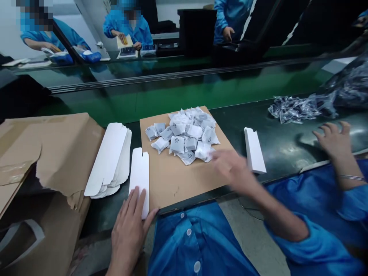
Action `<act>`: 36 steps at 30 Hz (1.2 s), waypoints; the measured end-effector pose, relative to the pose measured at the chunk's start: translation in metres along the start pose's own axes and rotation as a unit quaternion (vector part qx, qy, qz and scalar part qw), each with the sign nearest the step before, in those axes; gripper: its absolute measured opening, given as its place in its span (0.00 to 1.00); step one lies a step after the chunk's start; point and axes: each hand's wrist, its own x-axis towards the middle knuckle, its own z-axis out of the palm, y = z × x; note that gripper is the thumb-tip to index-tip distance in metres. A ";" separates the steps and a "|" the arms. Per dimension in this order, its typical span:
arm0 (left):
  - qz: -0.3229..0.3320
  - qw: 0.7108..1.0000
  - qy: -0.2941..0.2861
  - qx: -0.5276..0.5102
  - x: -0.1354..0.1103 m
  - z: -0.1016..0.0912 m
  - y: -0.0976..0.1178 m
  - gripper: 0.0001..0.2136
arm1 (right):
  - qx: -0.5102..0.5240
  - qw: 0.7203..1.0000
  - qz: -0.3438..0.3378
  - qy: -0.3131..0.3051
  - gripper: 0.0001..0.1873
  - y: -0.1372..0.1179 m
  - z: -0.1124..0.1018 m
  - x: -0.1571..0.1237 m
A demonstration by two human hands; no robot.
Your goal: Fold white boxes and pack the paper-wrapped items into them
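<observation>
My left hand [129,222] lies over the near end of a slim white carton [139,168], fingers stretched along it and thumb spread out past its right side. A notch shows at the carton's far end. Smeared by motion, my right hand [234,172] is at the near right edge of a heap of small white packets [189,132] printed with dark symbols. Its fingertips are beside or on one packet [204,151]; I cannot tell whether they grip it. The heap rests on a brown cardboard sheet [178,188].
Flattened white cartons [107,157] are stacked beside a large brown box [57,145] at left. Another white carton [254,151] lies right of the sheet. A neighbour's hand [335,140] hovers near clear plastic bags [299,108]. Co-workers in blue work beyond the green divider [230,86].
</observation>
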 end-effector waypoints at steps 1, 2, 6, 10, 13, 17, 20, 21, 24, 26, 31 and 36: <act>0.004 1.000 0.001 -0.010 -0.012 -0.004 0.002 0.28 | 0.140 0.986 -0.014 -0.093 0.14 -0.024 0.022 -0.013; 0.007 1.000 0.003 -0.020 -0.023 -0.008 0.005 0.27 | 0.259 0.948 0.010 -0.187 0.17 -0.046 0.043 -0.025; -0.008 0.996 0.070 -0.055 -0.052 -0.020 0.023 0.29 | 0.466 0.816 0.124 -0.319 0.40 -0.102 0.113 -0.043; 0.024 0.986 0.129 -0.102 -0.063 -0.023 0.050 0.31 | 0.547 0.792 0.145 -0.229 0.32 -0.111 0.134 -0.032; 0.044 0.971 0.122 -0.202 -0.051 -0.034 0.059 0.31 | 0.523 0.817 0.091 -0.225 0.15 -0.098 0.104 -0.019; -0.150 0.881 0.233 -0.383 0.005 -0.072 0.043 0.38 | 0.369 0.854 -0.066 -0.361 0.09 -0.075 0.040 -0.001; -0.201 0.861 -0.063 -0.462 0.054 -0.091 0.023 0.28 | 0.166 0.890 -0.177 -0.385 0.10 -0.069 0.014 -0.001; -0.221 0.855 -0.106 -0.456 0.066 -0.091 0.018 0.22 | 0.100 0.913 -0.195 -0.346 0.15 -0.069 0.012 -0.006; -0.271 0.815 -0.147 -0.490 0.079 -0.077 0.013 0.18 | -0.076 0.958 -0.233 -0.151 0.35 -0.068 0.018 -0.027; -0.278 0.750 -0.190 -0.569 0.074 -0.064 0.013 0.19 | -0.127 0.945 -0.289 -0.086 0.39 -0.062 0.026 -0.038; -0.206 0.709 -0.308 -0.600 0.063 -0.054 0.012 0.16 | -0.085 0.913 -0.387 -0.094 0.33 -0.043 0.031 -0.040; -0.212 0.786 -0.240 -0.529 0.076 -0.055 0.022 0.09 | -0.105 0.912 -0.386 -0.086 0.29 -0.046 0.031 -0.039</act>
